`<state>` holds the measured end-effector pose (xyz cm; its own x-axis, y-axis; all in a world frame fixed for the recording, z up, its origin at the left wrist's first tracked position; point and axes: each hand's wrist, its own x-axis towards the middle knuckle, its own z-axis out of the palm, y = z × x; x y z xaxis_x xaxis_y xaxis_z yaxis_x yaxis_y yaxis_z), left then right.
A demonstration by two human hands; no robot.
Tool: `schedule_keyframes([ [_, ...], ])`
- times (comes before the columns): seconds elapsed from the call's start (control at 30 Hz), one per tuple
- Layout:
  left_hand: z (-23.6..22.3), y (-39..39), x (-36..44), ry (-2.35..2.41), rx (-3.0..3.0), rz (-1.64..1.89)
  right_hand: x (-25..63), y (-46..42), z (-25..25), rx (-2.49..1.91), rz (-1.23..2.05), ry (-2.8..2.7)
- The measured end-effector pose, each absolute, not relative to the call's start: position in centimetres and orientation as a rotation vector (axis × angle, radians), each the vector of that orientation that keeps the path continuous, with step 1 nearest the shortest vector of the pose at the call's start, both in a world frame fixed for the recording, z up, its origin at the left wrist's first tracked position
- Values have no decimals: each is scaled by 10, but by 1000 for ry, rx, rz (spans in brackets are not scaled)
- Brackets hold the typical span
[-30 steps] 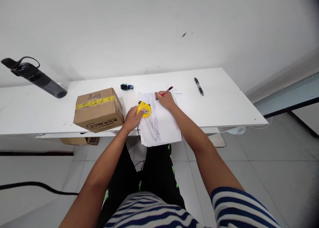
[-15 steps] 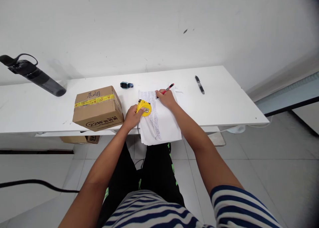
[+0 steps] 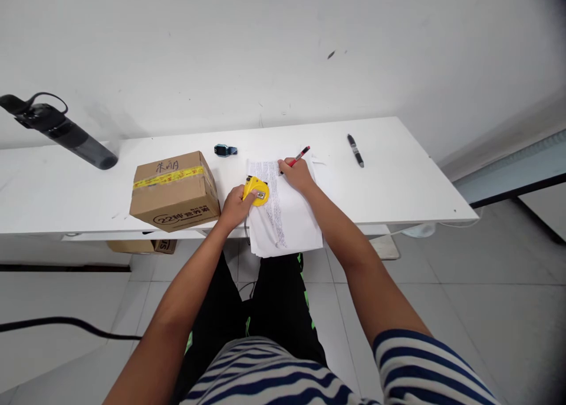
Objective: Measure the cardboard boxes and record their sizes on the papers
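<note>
Left grip: grasps yellow tape measure (image 3: 255, 190) with left hand (image 3: 236, 207), thumb laid across its face near the metal clip. Cannot tell finger placement underneath. Rests over the left edge of the paper stack (image 3: 296, 222), just right of the cardboard box (image 3: 172, 191).

Right grip: pinches red pen (image 3: 301, 155) in right hand (image 3: 297, 174), closed around the barrel. Slants with upper end toward upper right, dark tip down at the top sheet, beside dense handwriting. Cannot tell whether touching the sheet at the tip.

Paper: lies on white table (image 3: 398, 181), in front of the torso, and overhangs the near edge. Shows writing down the left and upper part, creases at lower left, blank surface at lower right. Partly covered by right hand and by tape measure.

Surroundings: see dark cord (image 3: 246, 231) hanging beside the left side of the stack. Beyond the box and to its right, on the table, see small dark watch (image 3: 225, 150). Well to the right of right hand, see black pen (image 3: 355, 150) with grey grip. At far left, see dark bottle (image 3: 75, 137) with looped cap. Below table level, see second carton (image 3: 141, 247), partly hidden.

Obstructions: crowded on the left by the box, close to left wrist; cannot tell whether in contact.
</note>
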<state>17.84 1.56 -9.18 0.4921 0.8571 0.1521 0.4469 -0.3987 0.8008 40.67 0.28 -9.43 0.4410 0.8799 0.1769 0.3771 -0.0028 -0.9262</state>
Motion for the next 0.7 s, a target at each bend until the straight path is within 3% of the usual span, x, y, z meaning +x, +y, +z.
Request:
schedule_keyframes([
  [0.7, -84, 10, 182, 1075, 2001, 729, 410, 4, -101, -1615, 525, -1086],
])
